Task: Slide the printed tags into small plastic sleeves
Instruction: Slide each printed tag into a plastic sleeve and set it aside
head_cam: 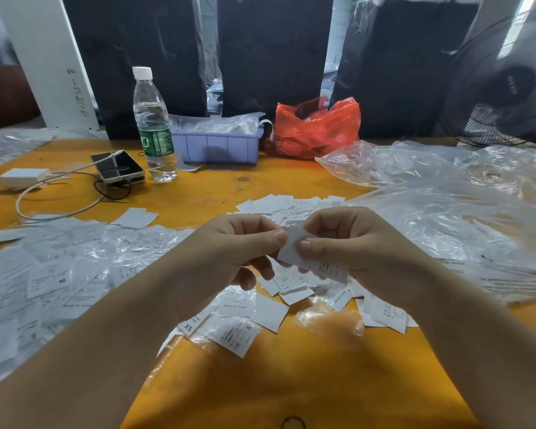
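Observation:
Both hands meet over the middle of the orange table (291,382). My left hand (239,243) pinches the left edge of a small white printed tag (293,250) between thumb and fingers. My right hand (350,239) pinches the same tag from the right, thumb on top. Whether a plastic sleeve is around the tag I cannot tell. Loose printed tags (279,305) lie scattered under the hands. A heap of sleeved tags (59,274) with size letters covers the table's left side. An empty clear sleeve (331,326) lies below my right hand.
A water bottle (153,125), a phone (118,170) with a white charger cable, a lilac bin (217,147) and a red plastic bag (316,128) stand at the back. Large clear plastic bags (446,212) fill the right side. A black fan (502,88) stands far right.

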